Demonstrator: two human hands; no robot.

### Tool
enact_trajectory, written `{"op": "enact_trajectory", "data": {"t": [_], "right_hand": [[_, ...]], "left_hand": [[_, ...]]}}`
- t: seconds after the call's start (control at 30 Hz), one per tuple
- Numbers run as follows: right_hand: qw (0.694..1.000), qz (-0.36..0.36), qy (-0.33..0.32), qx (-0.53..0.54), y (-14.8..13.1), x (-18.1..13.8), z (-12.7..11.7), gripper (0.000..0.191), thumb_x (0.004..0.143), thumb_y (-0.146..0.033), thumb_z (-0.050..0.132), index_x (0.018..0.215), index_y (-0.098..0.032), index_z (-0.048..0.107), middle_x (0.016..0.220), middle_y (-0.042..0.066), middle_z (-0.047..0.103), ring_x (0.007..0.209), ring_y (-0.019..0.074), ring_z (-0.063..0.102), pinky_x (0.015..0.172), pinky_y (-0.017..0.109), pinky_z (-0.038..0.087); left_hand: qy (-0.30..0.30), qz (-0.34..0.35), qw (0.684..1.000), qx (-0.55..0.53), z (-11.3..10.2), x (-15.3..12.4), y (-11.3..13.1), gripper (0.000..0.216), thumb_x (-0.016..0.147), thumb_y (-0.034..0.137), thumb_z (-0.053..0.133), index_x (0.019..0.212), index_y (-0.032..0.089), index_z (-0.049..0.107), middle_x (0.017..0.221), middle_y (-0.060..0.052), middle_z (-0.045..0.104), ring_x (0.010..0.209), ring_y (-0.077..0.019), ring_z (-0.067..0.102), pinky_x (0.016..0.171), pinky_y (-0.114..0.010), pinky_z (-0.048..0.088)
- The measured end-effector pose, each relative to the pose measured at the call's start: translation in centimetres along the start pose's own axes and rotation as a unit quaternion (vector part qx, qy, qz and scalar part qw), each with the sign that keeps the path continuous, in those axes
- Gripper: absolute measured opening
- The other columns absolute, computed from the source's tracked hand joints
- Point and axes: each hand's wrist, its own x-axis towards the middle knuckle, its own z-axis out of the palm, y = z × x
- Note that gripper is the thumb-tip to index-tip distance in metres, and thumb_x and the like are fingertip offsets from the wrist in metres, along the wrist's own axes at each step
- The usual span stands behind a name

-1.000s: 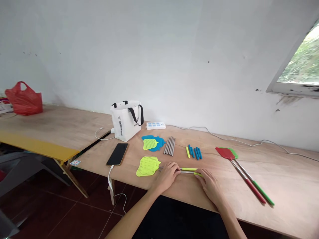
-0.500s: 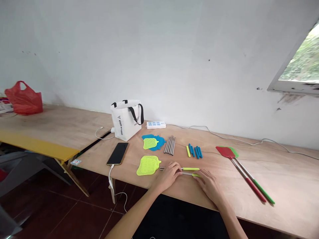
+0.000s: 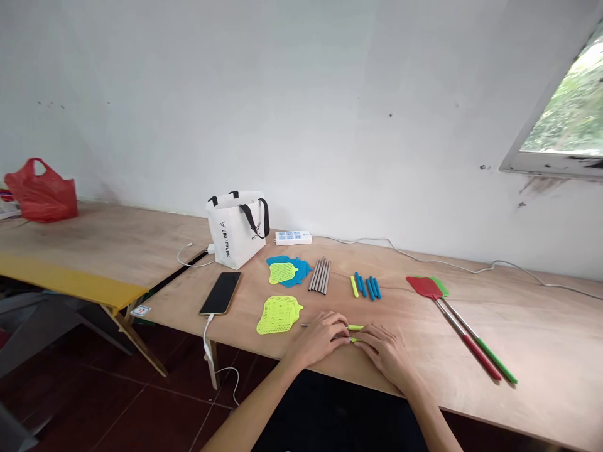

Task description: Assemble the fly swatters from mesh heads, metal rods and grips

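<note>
Our left grip hides the middle of the far metal rod and nearly all of the near metal rod. Under our right grip, we lose most of the near yellow-green handle. Well right of both, a red swatter head partly covers a green swatter head; farther right, the view's edge crops the window.

Before me I have a pale grey wall with a few dark marks — on my right, a window bright with daylight and green foliage. My wooden surface runs along the wall; left of it stands a yellow-edged table — dark red floor tiles below
</note>
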Motion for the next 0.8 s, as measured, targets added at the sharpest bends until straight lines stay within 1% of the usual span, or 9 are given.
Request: {"op": "enact_trajectory", "data": {"t": [0.1, 0.17, 0.3, 0.4, 0.47, 0.53, 0.6, 0.73, 0.8], "right_hand": [[1.0, -0.012, 0.006, -0.014, 0.2, 0.0, 0.2, 0.03, 0.105, -0.034, 0.045, 0.118, -0.034, 0.072, 0.101, 0.004, 0.072, 0.092, 0.0218, 0.066, 0.083, 0.037, 0.054], [0.999, -0.01, 0.013, -0.034, 0.2, 0.0, 0.2, 0.028, 0.104, -0.035, 0.047, 0.116, -0.034, 0.072, 0.102, 0.004, 0.072, 0.094, 0.0223, 0.066, 0.085, 0.039, 0.052], [0.996, 0.042, 0.036, -0.075, 0.3, 0.1, 0.2, 0.027, 0.102, -0.042, 0.051, 0.121, -0.038, 0.069, 0.12, 0.004, 0.068, 0.109, 0.025, 0.062, 0.095, 0.046, 0.049], [0.995, 0.061, 0.031, -0.075, 0.6, 0.1, 0.3, 0.03, 0.102, -0.044, 0.049, 0.125, -0.039, 0.066, 0.129, 0.003, 0.064, 0.119, 0.0248, 0.059, 0.101, 0.046, 0.046], [0.994, 0.063, 0.035, -0.08, 0.9, 0.1, 0.6, 0.028, 0.102, -0.044, 0.048, 0.121, -0.038, 0.068, 0.127, 0.003, 0.065, 0.117, 0.0243, 0.06, 0.102, 0.046, 0.046], [0.992, 0.067, 0.051, -0.093, 1.3, 0.0, 0.9, 0.026, 0.101, -0.043, 0.048, 0.114, -0.035, 0.07, 0.119, 0.003, 0.068, 0.112, 0.0244, 0.062, 0.101, 0.046, 0.046], [0.991, 0.07, 0.063, -0.095, 1.6, -0.1, 1.2, 0.025, 0.101, -0.042, 0.048, 0.108, -0.033, 0.071, 0.113, 0.004, 0.068, 0.107, 0.0247, 0.064, 0.099, 0.045, 0.046], [0.992, 0.087, 0.059, -0.076, 2.0, -0.3, 1.5, 0.028, 0.103, -0.041, 0.043, 0.105, -0.03, 0.069, 0.113, 0.004, 0.069, 0.101, 0.0232, 0.066, 0.091, 0.041, 0.049], [0.991, 0.095, 0.06, -0.076, 2.0, -0.3, 1.5, 0.027, 0.103, -0.04, 0.043, 0.105, -0.029, 0.068, 0.114, 0.004, 0.069, 0.1, 0.0224, 0.067, 0.091, 0.04, 0.049]], "left_hand": [[0.012, -0.002, 1.0, 0.006, 0.1, 0.0, 0.0, 0.012, 0.096, 0.034, 0.066, 0.102, 0.027, 0.073, 0.12, -0.001, 0.065, 0.115, -0.0209, 0.059, 0.103, -0.035, 0.043], [0.022, -0.01, 1.0, 0.016, 0.2, 0.0, -0.1, 0.011, 0.096, 0.034, 0.067, 0.102, 0.027, 0.073, 0.119, 0.0, 0.065, 0.114, -0.0205, 0.059, 0.102, -0.034, 0.043], [0.043, -0.033, 0.997, 0.051, 0.3, 0.0, 0.1, 0.011, 0.096, 0.032, 0.065, 0.102, 0.027, 0.072, 0.117, -0.001, 0.066, 0.112, -0.0221, 0.058, 0.1, -0.036, 0.043], [0.048, -0.044, 0.995, 0.079, 0.1, -0.1, 0.4, 0.011, 0.093, 0.023, 0.063, 0.102, 0.026, 0.071, 0.116, -0.001, 0.068, 0.11, -0.0222, 0.059, 0.1, -0.038, 0.041], [0.042, -0.042, 0.994, 0.094, -0.1, -0.1, 0.6, 0.017, 0.088, 0.018, 0.064, 0.102, 0.026, 0.07, 0.117, 0.0, 0.068, 0.11, -0.0215, 0.059, 0.1, -0.038, 0.04], [0.039, -0.038, 0.993, 0.102, -0.2, -0.1, 0.7, 0.022, 0.085, 0.015, 0.064, 0.104, 0.026, 0.069, 0.119, 0.001, 0.068, 0.11, -0.021, 0.059, 0.101, -0.038, 0.039], [0.047, -0.045, 0.992, 0.104, -0.2, -0.1, 0.7, 0.025, 0.084, 0.011, 0.061, 0.103, 0.026, 0.068, 0.117, 0.001, 0.069, 0.11, -0.0209, 0.059, 0.101, -0.038, 0.039], [0.078, -0.086, 0.987, 0.109, -0.1, 0.0, 0.5, 0.023, 0.087, 0.01, 0.056, 0.1, 0.025, 0.066, 0.11, 0.001, 0.07, 0.105, -0.0216, 0.059, 0.096, -0.038, 0.041], [0.086, -0.095, 0.986, 0.11, 0.1, 0.0, 0.2, 0.021, 0.09, 0.011, 0.055, 0.101, 0.025, 0.065, 0.109, 0.002, 0.07, 0.104, -0.021, 0.06, 0.097, -0.038, 0.04]]}}
